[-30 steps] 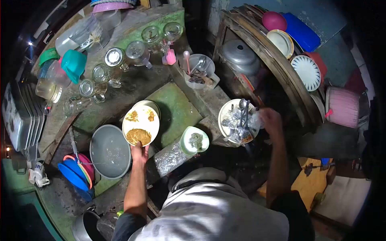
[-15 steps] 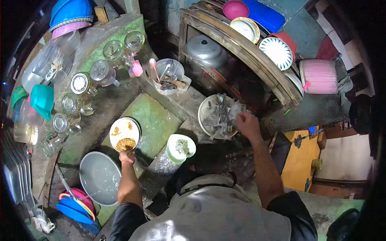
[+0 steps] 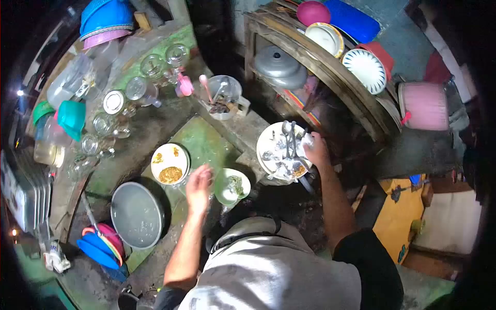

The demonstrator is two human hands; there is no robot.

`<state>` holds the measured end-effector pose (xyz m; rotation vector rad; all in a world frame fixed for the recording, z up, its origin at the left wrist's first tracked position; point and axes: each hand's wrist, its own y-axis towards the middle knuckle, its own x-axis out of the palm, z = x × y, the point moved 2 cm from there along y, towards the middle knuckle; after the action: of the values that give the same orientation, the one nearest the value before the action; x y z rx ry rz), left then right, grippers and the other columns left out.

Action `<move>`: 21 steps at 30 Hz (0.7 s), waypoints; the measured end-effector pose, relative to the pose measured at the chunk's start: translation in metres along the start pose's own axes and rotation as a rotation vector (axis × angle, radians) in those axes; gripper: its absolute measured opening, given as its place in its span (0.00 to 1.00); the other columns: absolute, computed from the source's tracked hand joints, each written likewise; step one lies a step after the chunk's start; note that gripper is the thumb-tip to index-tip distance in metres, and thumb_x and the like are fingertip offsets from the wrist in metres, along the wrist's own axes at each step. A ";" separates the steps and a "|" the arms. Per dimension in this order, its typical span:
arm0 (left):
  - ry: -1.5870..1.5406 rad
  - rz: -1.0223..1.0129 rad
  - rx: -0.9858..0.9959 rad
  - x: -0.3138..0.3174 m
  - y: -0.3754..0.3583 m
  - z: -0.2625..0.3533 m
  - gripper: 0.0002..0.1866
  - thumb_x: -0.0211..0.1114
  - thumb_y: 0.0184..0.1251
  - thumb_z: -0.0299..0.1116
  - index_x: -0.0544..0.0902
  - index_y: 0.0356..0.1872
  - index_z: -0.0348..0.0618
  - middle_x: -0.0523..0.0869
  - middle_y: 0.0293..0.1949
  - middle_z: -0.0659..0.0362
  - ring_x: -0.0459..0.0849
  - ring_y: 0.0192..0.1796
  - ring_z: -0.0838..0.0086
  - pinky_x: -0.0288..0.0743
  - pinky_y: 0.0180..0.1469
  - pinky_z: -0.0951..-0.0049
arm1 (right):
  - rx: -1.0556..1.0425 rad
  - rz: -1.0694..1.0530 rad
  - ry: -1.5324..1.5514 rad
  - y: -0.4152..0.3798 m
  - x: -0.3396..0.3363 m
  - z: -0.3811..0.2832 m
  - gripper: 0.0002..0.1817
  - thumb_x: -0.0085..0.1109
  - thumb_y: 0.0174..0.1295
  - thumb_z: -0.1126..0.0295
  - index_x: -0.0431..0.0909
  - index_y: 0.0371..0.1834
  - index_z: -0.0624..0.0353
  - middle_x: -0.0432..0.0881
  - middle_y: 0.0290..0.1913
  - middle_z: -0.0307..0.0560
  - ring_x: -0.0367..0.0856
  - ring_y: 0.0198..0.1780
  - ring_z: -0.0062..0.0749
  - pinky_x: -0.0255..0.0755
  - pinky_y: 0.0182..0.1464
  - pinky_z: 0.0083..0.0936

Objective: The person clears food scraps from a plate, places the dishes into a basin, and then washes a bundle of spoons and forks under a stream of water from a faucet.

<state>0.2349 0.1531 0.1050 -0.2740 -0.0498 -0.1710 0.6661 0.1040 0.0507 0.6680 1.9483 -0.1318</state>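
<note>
My left hand (image 3: 199, 187), fingers loosely curled and apart, hovers with nothing visible in it between a stack of plates and a small green bowl. The top white plate (image 3: 164, 160) carries brown food scraps. The green bowl (image 3: 226, 195) holds leafy green scraps. At the right, my right hand (image 3: 318, 151) is closed on crumpled clear plastic (image 3: 308, 140) at the rim of a white plate (image 3: 264, 137). On that plate lie spoons (image 3: 293, 138), more shiny clear plastic and a bit of brown food. My right fingertips are partly hidden.
A grey basin of water (image 3: 137, 217) stands at lower left. Upturned glass mugs (image 3: 113, 102) line the left ledge. A clear pitcher of utensils (image 3: 223, 90) stands behind. A wooden rack (image 3: 330, 62) with a lidded pot (image 3: 279, 64) and plates is at upper right.
My left hand has let go of the plate stack and moved right, toward the green bowl. My right hand stays by the plate of spoons, where brown food now shows. The view has shifted slightly.
</note>
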 end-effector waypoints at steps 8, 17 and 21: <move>0.501 -0.301 -0.196 0.177 0.086 -0.052 0.28 0.57 0.53 0.29 0.71 0.58 0.31 0.79 0.53 0.40 0.78 0.55 0.50 0.72 0.58 0.60 | 0.230 -0.244 0.344 0.003 0.036 0.049 0.16 0.52 0.49 0.77 0.76 0.44 0.65 0.81 0.40 0.60 0.80 0.47 0.52 0.71 0.49 0.38; -0.131 -0.308 -0.071 0.122 0.024 0.023 0.37 0.59 0.54 0.21 0.60 0.69 0.39 0.71 0.60 0.47 0.71 0.63 0.62 0.68 0.62 0.68 | 0.119 -0.218 0.224 -0.010 -0.072 -0.076 0.17 0.52 0.52 0.75 0.74 0.47 0.67 0.79 0.46 0.62 0.78 0.50 0.54 0.70 0.52 0.39; -0.567 -0.355 -0.141 0.046 -0.028 0.050 0.44 0.55 0.51 0.14 0.51 0.73 0.48 0.65 0.65 0.53 0.67 0.66 0.68 0.68 0.63 0.70 | -0.186 -0.324 0.160 -0.015 -0.073 -0.138 0.19 0.52 0.53 0.75 0.74 0.50 0.63 0.79 0.48 0.60 0.79 0.51 0.51 0.71 0.53 0.37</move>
<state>0.2740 0.1328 0.1641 -0.4479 -0.6532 -0.4468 0.5710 0.1145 0.1754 0.2438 2.1809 -0.0972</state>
